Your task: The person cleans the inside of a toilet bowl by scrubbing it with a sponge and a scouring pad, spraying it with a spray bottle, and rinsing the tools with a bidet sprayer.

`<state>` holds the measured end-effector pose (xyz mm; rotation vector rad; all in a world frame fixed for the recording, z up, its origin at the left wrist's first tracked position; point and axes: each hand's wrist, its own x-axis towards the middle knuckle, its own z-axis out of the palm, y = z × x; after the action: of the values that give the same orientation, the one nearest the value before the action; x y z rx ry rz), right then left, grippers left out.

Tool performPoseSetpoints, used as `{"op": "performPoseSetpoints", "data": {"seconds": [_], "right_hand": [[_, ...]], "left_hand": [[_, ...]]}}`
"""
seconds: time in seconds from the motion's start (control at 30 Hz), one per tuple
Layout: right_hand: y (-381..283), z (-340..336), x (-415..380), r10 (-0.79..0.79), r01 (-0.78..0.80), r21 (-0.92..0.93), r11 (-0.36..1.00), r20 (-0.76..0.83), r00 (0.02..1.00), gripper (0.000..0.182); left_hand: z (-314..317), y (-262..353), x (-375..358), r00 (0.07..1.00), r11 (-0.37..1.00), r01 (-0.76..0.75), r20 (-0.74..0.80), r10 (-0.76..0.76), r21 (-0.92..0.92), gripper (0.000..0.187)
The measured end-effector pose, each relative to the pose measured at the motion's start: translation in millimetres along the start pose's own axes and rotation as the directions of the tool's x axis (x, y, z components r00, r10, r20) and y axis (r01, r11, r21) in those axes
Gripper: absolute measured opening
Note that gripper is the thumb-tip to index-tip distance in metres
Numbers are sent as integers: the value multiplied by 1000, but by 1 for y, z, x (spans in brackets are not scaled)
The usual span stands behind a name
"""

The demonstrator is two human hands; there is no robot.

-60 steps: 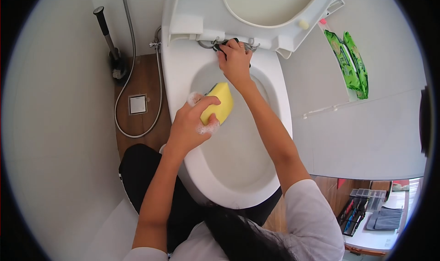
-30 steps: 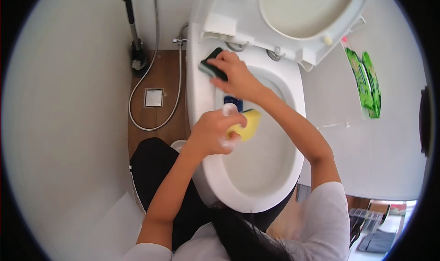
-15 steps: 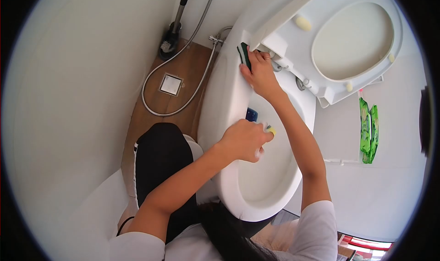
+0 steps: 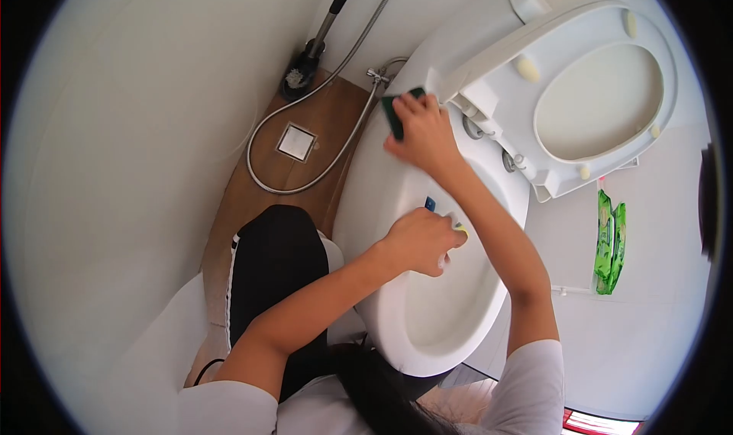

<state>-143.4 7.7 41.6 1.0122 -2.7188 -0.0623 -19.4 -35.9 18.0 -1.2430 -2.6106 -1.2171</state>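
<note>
A: What is the right hand (image 4: 424,133) doing?
B: Its fingers are curled around a dark green rectangular scrub pad (image 4: 392,118), which sticks out to the left of the fingertips, over the smooth white ceramic toilet (image 4: 374,206). I can't tell how firmly it presses.

A: And the left hand (image 4: 424,240)?
B: Nearer the body, over the bowl, clenched on a yellow foam sponge (image 4: 461,230). Only a sliver shows past the fingers, and white suds (image 4: 443,261) cling underneath.

A: Anything touching that hand?
B: A small dark blue piece (image 4: 430,204) shows just beyond its knuckles; contact I can't judge.

A: What is to the right of the right hand?
B: The raised white plastic toilet seat (image 4: 565,46), with a round grey hinge fitting (image 4: 473,129) just beside the hand. Well to the right of the left hand are two bright green plastic packets (image 4: 604,240).

A: And to the right hand's left?
B: A black-handled toilet brush (image 4: 301,65), and a silvery flexible hose (image 4: 294,192) looping round a square metal floor drain (image 4: 295,143).
</note>
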Motion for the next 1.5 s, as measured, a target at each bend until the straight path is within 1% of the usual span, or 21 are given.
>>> {"op": "performPoseSetpoints", "data": {"seconds": [0.1,0.13,0.2,0.37,0.43,0.5,0.53,0.6,0.63,0.7,0.73,0.83,0.93,1.0,1.07,1.13,1.17,1.2,1.27,1.37,1.5], "right_hand": [[0,13,55,187,-97,-285,954,308,933,36],[4,20,65,190,-100,-288,952,307,933,36],[9,36,81,283,-152,-458,876,233,930,31],[-6,44,67,347,-263,-384,885,170,922,32],[-8,51,68,358,-283,-377,882,144,923,32],[0,62,87,420,-440,-457,773,-152,895,35],[5,61,100,420,-443,-453,774,-157,894,35],[15,51,117,533,-445,-372,815,176,828,35],[13,41,118,541,-450,-375,810,182,821,35],[11,17,119,622,-639,25,769,202,756,37],[12,14,114,630,-647,25,762,199,750,37],[11,-13,77,304,-488,339,805,470,829,40],[13,-78,-20,291,-511,692,510,420,859,43],[51,-81,-85,423,-533,829,169,427,799,47],[64,-77,-132,516,-464,823,-328,568,641,48],[53,-36,-157,670,-453,771,-448,625,400,39],[49,-31,-158,504,-517,714,-472,700,506,35],[42,-28,-157,443,-554,634,-539,773,455,30],[54,-18,-155,348,-524,606,-598,786,512,32],[71,0,-156,419,-280,636,-719,718,556,33],[70,21,-161,431,-158,627,-763,675,598,37]], "left_hand": [[-3,0,-3,997,993,-7,-71,-2,-118,22],[-3,-1,-3,999,989,21,-44,-27,-148,22],[-6,-4,-2,999,985,45,-16,-49,-164,21],[-2,-6,-4,993,984,-32,-115,12,-177,22],[-6,-3,-3,999,989,8,-45,-15,-150,19],[-7,-3,-5,998,993,50,28,-47,-111,16],[-7,-5,-8,999,990,29,-14,-31,-137,15],[-1,-9,-8,998,985,7,-53,-17,-172,14],[9,-11,-5,997,986,37,-60,-47,-163,15],[11,-8,-2,996,986,55,-58,-65,-156,18],[4,-5,-3,997,985,48,-50,-57,-167,20],[-11,-5,-4,999,981,4,-48,-14,-192,23],[-18,-2,-6,1000,973,-25,-13,22,-230,25],[-13,-1,-5,999,974,-32,-43,23,-222,24],[-6,-3,-4,991,959,-95,-118,65,-267,25],[-5,-3,-3,986,941,-98,-160,48,-323,26],[-5,-2,-2,980,937,-107,-196,42,-331,22],[-5,-1,-1,982,938,-108,-180,50,-329,22],[-4,0,-2,982,944,-85,-186,25,-320,21],[-6,1,-3,995,958,-52,-98,26,-281,22],[-2,7,-3,990,976,-100,-115,78,-196,20]]}}
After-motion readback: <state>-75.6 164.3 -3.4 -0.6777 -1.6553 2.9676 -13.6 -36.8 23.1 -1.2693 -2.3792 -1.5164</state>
